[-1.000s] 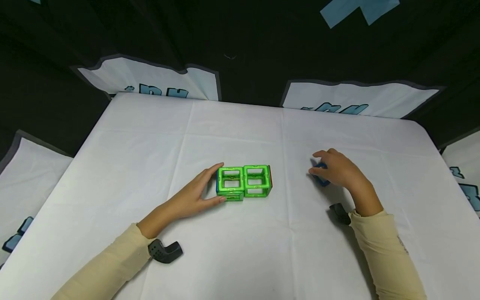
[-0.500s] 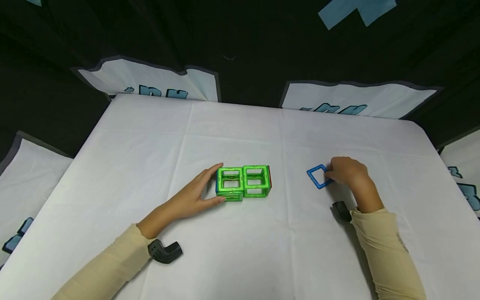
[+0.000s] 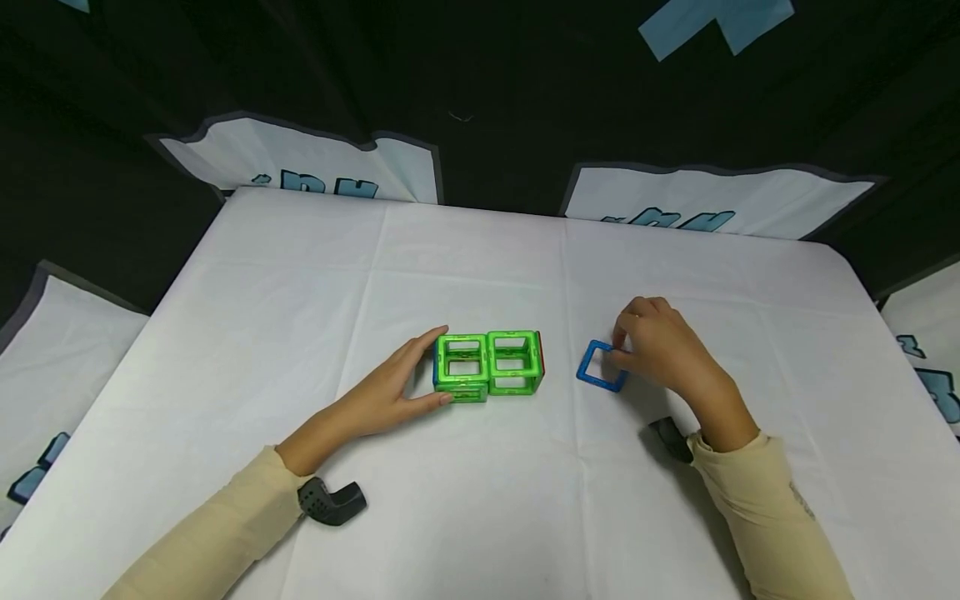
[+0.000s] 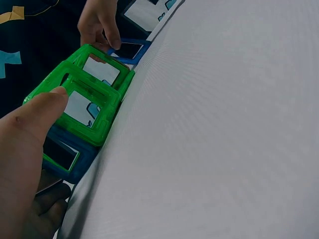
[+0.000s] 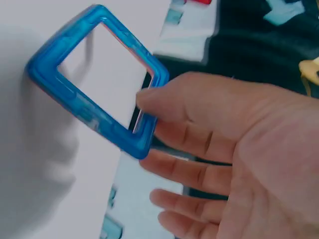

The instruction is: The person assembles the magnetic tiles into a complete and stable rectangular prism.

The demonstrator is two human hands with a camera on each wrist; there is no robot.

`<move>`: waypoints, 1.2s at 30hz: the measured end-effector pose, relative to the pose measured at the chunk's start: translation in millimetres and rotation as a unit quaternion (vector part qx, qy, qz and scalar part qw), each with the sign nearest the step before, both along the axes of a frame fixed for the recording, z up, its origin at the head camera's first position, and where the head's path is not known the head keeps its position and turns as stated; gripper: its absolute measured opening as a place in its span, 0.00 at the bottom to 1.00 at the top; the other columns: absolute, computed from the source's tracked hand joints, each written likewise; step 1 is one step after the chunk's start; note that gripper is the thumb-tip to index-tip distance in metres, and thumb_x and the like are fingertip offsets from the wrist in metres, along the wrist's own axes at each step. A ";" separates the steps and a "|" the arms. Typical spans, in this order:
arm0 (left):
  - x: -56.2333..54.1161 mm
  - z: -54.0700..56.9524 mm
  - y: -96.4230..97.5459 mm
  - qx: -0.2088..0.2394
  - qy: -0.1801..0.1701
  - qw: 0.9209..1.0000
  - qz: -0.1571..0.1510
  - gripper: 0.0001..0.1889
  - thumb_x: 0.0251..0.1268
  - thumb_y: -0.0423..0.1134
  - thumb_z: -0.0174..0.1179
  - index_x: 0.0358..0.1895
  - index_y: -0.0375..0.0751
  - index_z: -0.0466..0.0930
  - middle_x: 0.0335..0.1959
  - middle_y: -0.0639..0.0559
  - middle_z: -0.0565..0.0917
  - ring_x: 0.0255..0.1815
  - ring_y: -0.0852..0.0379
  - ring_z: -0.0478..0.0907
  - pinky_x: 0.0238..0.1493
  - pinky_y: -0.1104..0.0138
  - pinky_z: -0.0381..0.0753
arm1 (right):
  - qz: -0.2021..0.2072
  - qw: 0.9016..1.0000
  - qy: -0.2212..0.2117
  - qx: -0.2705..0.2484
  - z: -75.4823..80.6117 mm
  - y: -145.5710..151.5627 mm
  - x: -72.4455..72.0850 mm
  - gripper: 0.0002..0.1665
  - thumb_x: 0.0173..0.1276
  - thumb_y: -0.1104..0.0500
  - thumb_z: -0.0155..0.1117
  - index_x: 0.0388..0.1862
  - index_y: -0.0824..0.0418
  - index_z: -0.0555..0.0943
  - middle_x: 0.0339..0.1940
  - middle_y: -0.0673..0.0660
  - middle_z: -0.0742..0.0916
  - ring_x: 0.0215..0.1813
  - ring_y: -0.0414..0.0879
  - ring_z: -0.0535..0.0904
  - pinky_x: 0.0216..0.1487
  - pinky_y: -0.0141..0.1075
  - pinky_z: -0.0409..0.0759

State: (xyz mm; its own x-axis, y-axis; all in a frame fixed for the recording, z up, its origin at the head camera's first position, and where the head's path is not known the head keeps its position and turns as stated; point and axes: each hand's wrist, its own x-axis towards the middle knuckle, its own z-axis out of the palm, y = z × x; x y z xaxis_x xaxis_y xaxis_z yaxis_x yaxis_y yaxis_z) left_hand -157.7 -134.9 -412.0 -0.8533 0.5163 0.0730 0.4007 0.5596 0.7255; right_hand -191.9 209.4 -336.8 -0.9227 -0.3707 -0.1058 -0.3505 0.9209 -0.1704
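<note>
On the white table stands a structure of two joined cubes made from magnetic tiles (image 3: 488, 360), mostly green, with a blue left side and a red right side. My left hand (image 3: 381, 392) holds its left end between thumb and fingers; the thumb lies on a green tile (image 4: 91, 132) in the left wrist view. To the right, my right hand (image 3: 663, 348) pinches one edge of a blue square magnetic tile (image 3: 598, 382). That blue tile (image 5: 87, 108) is an open frame, tilted in the right wrist view, its remaining fingers loosely bent below.
The white tablecloth (image 3: 450, 500) shows fold creases. Black wrist devices (image 3: 332, 504) sit at both cuffs. Beyond the table's far edge hang black and white cloths (image 3: 495, 108) with blue shapes.
My right hand gripped the blue tile and brought it left, turning it, closer to the green structure. The left hand and structure have stayed still.
</note>
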 end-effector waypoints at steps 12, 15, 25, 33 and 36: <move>1.3 0.7 0.5 0.000 -0.008 1.000 0.003 0.43 0.57 0.50 0.61 0.72 0.52 0.45 0.66 0.46 0.63 0.68 0.49 0.58 0.65 0.50 0.61 | 0.119 0.991 0.054 -0.029 9.1 -27.6 27.2 0.08 0.50 0.60 0.71 0.22 0.57 0.78 0.30 0.53 0.79 0.39 0.49 0.72 0.41 0.39 0.73; 1.5 0.9 0.8 -0.001 -0.010 1.000 0.003 0.43 0.57 0.50 0.61 0.72 0.52 0.45 0.66 0.46 0.63 0.68 0.49 0.58 0.65 0.50 0.61 | 0.149 0.987 0.057 -0.031 10.2 -32.4 31.9 0.10 0.50 0.61 0.71 0.21 0.57 0.76 0.22 0.48 0.76 0.31 0.42 0.68 0.32 0.33 0.69; 0.1 -0.8 -0.2 -0.004 -0.001 1.000 0.002 0.44 0.57 0.50 0.62 0.72 0.52 0.45 0.66 0.46 0.63 0.68 0.48 0.58 0.65 0.51 0.61 | 0.219 0.966 0.123 -0.060 4.4 -51.7 43.5 0.11 0.47 0.62 0.73 0.20 0.57 0.77 0.19 0.46 0.76 0.29 0.40 0.67 0.31 0.31 0.67; -0.1 -0.2 -0.4 -0.005 -0.003 1.000 0.002 0.44 0.57 0.50 0.62 0.72 0.52 0.44 0.66 0.46 0.62 0.68 0.48 0.57 0.65 0.50 0.61 | 0.257 0.940 0.214 -0.067 -10.3 -70.2 46.7 0.13 0.44 0.60 0.75 0.22 0.57 0.77 0.22 0.47 0.79 0.30 0.42 0.70 0.31 0.31 0.68; -0.1 0.6 -0.4 -0.005 -0.002 1.000 0.001 0.44 0.57 0.50 0.62 0.72 0.51 0.44 0.66 0.46 0.63 0.68 0.48 0.57 0.65 0.51 0.61 | 0.258 0.934 0.236 -0.067 -13.4 -74.5 46.9 0.12 0.46 0.60 0.74 0.22 0.57 0.76 0.23 0.48 0.80 0.32 0.44 0.71 0.33 0.33 0.68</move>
